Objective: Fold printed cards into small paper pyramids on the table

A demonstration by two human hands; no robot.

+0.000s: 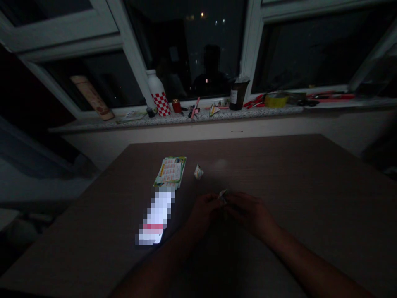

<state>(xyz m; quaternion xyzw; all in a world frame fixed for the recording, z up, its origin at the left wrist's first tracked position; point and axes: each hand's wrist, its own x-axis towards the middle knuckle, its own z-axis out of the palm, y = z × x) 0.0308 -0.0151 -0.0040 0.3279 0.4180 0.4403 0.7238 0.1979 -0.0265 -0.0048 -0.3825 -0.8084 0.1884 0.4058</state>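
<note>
Over the middle of the dark wooden table (248,165), my left hand (203,211) and my right hand (251,213) meet around a small piece of folded paper (222,194). The fingers of both hands pinch it, and they cover most of it; poor light hides its exact shape. Just beyond my hands lies another small folded paper piece (198,171), printed white, green and red. A stack of printed leaflets (170,171) rests left of it. Close to my left forearm is a phone (156,217) with its bright screen blurred out.
Behind the table runs a granite windowsill (130,123). On it stand a red-checked white bottle (159,95), a small red jar (176,106), a dark cup (238,95), a tall patterned cylinder (92,98) and yellow tape (275,100), with several red-handled tools nearby.
</note>
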